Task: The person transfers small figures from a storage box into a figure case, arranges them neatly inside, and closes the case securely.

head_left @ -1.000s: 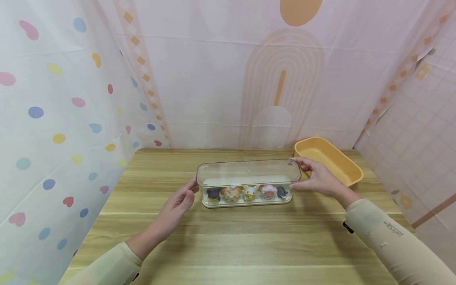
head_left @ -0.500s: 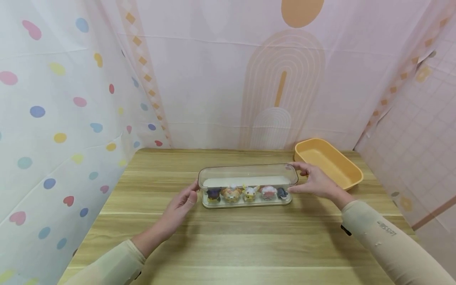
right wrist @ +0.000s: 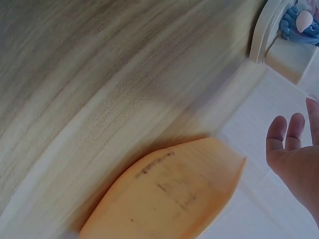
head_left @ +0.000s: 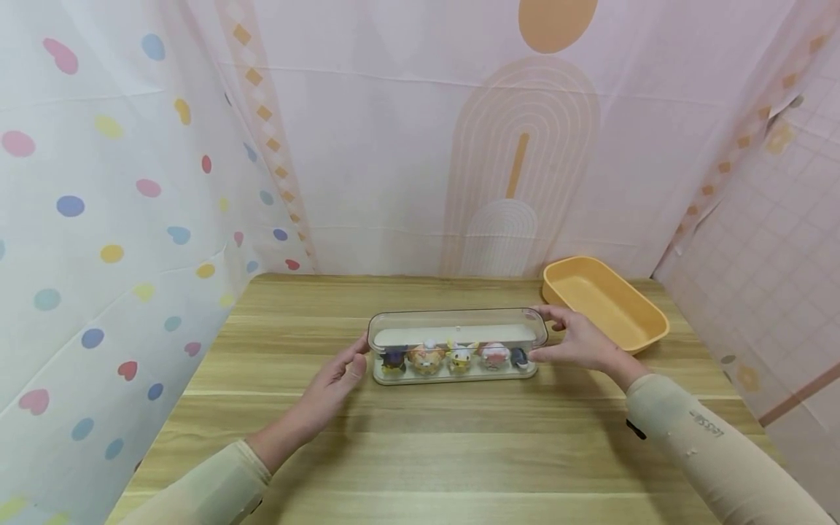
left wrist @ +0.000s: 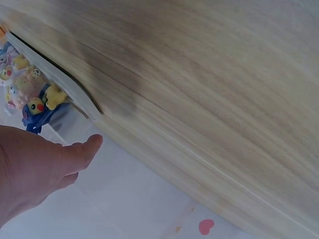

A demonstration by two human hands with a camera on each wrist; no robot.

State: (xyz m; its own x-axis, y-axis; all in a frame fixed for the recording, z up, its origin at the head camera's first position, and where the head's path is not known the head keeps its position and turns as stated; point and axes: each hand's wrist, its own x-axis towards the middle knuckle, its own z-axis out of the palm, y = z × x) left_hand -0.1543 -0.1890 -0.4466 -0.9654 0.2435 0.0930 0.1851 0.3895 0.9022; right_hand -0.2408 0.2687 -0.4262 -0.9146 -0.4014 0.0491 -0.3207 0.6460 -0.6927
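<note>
A long clear plastic cover [head_left: 457, 319] sits over a whitish base [head_left: 453, 379], its exact seating unclear. Through its front wall shows a row of small toy figurines, among them an orange one [head_left: 426, 359], a white-and-yellow one [head_left: 461, 357] and a pink one [head_left: 495, 356]. My left hand [head_left: 331, 383] holds the cover's left end, thumb toward the front. At the right end, the fingers of my right hand [head_left: 584, 341] are at the back corner and the thumb at the front. A blue figurine [right wrist: 299, 25] shows in the right wrist view.
An orange-yellow bin [head_left: 610, 302] stands at the table's back right corner, just behind my right hand. Patterned cloth [head_left: 387, 168] hangs along the back and both sides of the wooden table [head_left: 446, 452].
The clear cover has come down a little toward the base, and both hands have sunk slightly with it. The figurines and the bin stay where they were.
</note>
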